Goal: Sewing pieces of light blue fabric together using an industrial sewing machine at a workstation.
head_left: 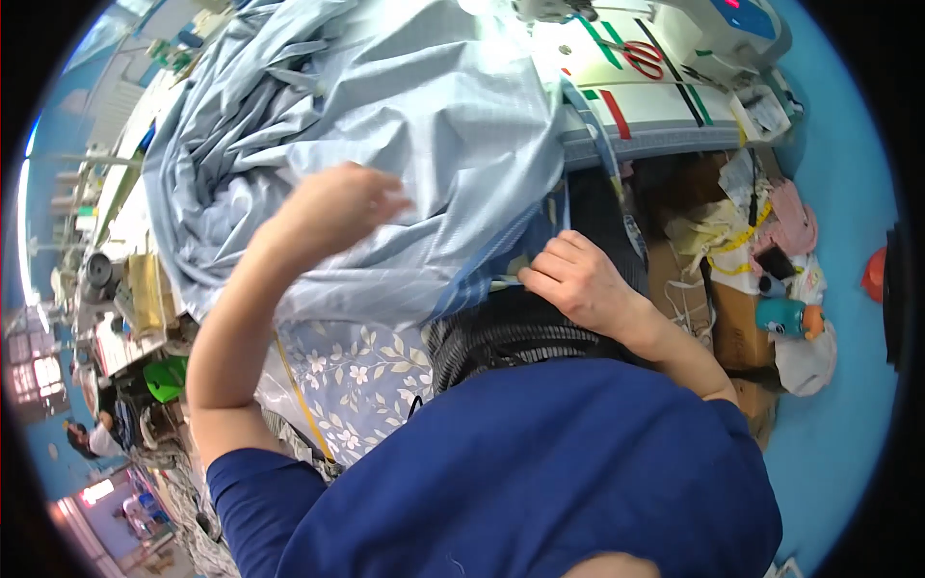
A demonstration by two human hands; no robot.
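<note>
Large light blue cloth (pixel 434 125) fills the upper middle and upper left of the frame: deep heaped folds at left, smoother toward the centre, near part hanging toward the lap. Along its lower right we note a darker blue patterned border (pixel 472 286).

Left hand (pixel 347 207) above the cloth, left of centre. Fingers loosely bent and slightly parted, tips toward the right. Blurred; we see nothing in its grip and cannot tell whether it touches the cloth.

Right hand (pixel 581 279) right of centre, fingers curled in, thumb and forefinger pinched together on the edge of the light blue cloth at its border. The fingers hide most of the pinched part from us.

Below the right hand, black mesh fabric (pixel 520 337) over the lap. To its left, grey-blue floral fabric (pixel 356 380) with pale blossoms and leaves.

Upper right of the frame: white surface (pixel 655 106) marked with green, red and black strips. On it we record scissors (pixel 644 60) with red handles; a white and blue machine (pixel 742 24) stands at the top, a small white tray (pixel 761 114) near the surface's right end.

Right side, below surface level: cardboard box (pixel 737 332), teal bottle (pixel 779 316), pink cloth (pixel 795 217) and yellow measuring tape (pixel 752 236) in a jumble beside the blue wall (pixel 848 144).

Far lower left, small: a seated co-worker (pixel 101 435), near a bright green object (pixel 166 379).
</note>
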